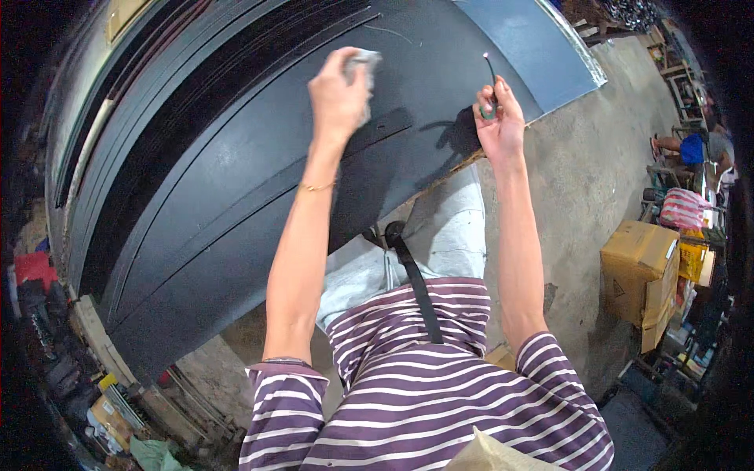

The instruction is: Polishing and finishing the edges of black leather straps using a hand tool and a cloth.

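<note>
My left hand (336, 98) is closed around a crumpled grey-white cloth (364, 61), held over a large dark grey sheet (259, 169). Part of the cloth is hidden behind my fingers. Near the sheet's right edge, my right hand (501, 125) is raised with its fingers pinched on a thin dark stick-like tool (492, 69). The tool points up and has a small pale tip; something green shows between the fingers. Its exact kind is too small to make out. A thin pale strand (390, 33) lies on the sheet beyond my left hand.
Several dark sheets (196, 74) lie stacked at the left and far side. A blue-grey panel (538, 55) is at the far right. Cardboard box (638, 271) stands on the concrete floor (569, 204) at right. A person in blue shorts (692, 149) sits farther off.
</note>
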`<state>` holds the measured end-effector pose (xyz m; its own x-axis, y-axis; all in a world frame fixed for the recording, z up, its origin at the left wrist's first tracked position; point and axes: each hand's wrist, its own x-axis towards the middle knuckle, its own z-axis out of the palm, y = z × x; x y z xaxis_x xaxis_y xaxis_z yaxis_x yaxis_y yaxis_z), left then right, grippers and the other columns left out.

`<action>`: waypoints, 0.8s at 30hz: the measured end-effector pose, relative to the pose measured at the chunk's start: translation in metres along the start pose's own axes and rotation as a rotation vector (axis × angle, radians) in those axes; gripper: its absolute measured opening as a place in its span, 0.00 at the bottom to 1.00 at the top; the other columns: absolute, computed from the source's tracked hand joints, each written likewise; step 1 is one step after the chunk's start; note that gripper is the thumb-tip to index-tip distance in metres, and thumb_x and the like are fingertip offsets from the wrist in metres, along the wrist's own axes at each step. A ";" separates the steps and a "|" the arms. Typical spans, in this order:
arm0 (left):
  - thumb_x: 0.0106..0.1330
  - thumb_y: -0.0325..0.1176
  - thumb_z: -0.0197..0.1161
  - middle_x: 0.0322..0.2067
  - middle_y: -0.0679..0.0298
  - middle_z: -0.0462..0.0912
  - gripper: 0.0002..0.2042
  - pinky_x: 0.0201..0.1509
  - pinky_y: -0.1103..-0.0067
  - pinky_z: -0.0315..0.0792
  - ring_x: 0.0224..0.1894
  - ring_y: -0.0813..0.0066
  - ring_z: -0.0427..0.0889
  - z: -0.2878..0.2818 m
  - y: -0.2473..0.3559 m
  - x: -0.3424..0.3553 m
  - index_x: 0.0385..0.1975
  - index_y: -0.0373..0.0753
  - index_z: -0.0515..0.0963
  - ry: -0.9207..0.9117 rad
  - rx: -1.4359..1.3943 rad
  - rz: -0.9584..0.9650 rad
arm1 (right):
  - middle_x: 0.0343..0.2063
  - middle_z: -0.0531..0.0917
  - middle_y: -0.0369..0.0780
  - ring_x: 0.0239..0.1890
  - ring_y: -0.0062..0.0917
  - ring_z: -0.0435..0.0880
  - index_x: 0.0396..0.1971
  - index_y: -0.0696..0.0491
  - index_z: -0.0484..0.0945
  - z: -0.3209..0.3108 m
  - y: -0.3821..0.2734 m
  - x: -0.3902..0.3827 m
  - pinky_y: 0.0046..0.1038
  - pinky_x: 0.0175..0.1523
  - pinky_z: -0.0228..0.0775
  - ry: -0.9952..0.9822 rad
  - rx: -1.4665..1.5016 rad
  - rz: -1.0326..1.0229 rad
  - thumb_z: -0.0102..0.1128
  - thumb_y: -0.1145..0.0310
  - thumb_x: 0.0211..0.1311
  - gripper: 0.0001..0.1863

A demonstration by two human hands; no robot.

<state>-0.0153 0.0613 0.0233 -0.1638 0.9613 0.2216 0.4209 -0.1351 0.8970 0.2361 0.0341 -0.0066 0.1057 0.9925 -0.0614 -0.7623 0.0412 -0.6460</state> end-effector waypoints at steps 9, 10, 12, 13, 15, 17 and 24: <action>0.60 0.24 0.56 0.47 0.59 0.79 0.15 0.57 0.66 0.67 0.52 0.59 0.75 -0.012 -0.017 -0.049 0.46 0.43 0.79 -0.118 0.407 0.539 | 0.35 0.82 0.40 0.30 0.20 0.77 0.40 0.53 0.76 0.005 0.002 0.008 0.21 0.35 0.71 -0.045 -0.067 0.034 0.54 0.67 0.70 0.07; 0.61 0.27 0.57 0.47 0.60 0.78 0.14 0.58 0.66 0.65 0.53 0.61 0.74 -0.009 -0.012 -0.055 0.47 0.44 0.79 -0.178 0.478 0.539 | 0.36 0.82 0.40 0.33 0.21 0.78 0.40 0.52 0.75 0.003 0.001 0.008 0.22 0.36 0.72 -0.054 -0.036 0.067 0.54 0.67 0.70 0.06; 0.63 0.33 0.57 0.48 0.60 0.78 0.15 0.58 0.65 0.62 0.55 0.63 0.72 -0.008 -0.007 -0.060 0.49 0.48 0.79 -0.187 0.593 0.582 | 0.36 0.81 0.40 0.35 0.22 0.79 0.40 0.52 0.75 0.001 -0.001 0.008 0.22 0.38 0.73 -0.063 -0.003 0.096 0.54 0.68 0.70 0.05; 0.63 0.34 0.57 0.48 0.60 0.77 0.15 0.57 0.64 0.62 0.54 0.63 0.72 -0.007 -0.004 -0.061 0.50 0.49 0.78 -0.182 0.606 0.571 | 0.37 0.81 0.39 0.36 0.23 0.79 0.40 0.51 0.75 0.000 0.000 0.008 0.24 0.39 0.74 -0.072 -0.004 0.116 0.54 0.68 0.69 0.05; 0.63 0.35 0.57 0.48 0.59 0.77 0.16 0.57 0.63 0.62 0.54 0.62 0.72 -0.007 -0.001 -0.061 0.51 0.51 0.78 -0.175 0.624 0.566 | 0.37 0.80 0.39 0.39 0.24 0.80 0.42 0.51 0.74 -0.003 0.000 0.010 0.27 0.42 0.75 -0.103 0.005 0.148 0.53 0.70 0.70 0.05; 0.63 0.36 0.57 0.47 0.58 0.76 0.15 0.55 0.63 0.62 0.53 0.60 0.72 -0.007 0.000 -0.062 0.50 0.53 0.80 -0.178 0.678 0.619 | 0.37 0.80 0.39 0.39 0.24 0.80 0.42 0.51 0.74 -0.005 -0.001 0.011 0.27 0.43 0.76 -0.107 0.015 0.147 0.53 0.70 0.70 0.05; 0.61 0.36 0.59 0.46 0.56 0.76 0.15 0.53 0.63 0.63 0.52 0.59 0.72 -0.008 -0.001 -0.064 0.48 0.53 0.81 -0.175 0.680 0.625 | 0.36 0.81 0.38 0.38 0.22 0.81 0.42 0.52 0.74 -0.003 0.002 0.009 0.27 0.43 0.77 -0.101 0.033 0.149 0.52 0.71 0.70 0.05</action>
<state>-0.0119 -0.0023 0.0111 0.3815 0.7917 0.4772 0.8271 -0.5229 0.2062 0.2373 0.0432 -0.0105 -0.0733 0.9944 -0.0764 -0.7853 -0.1048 -0.6101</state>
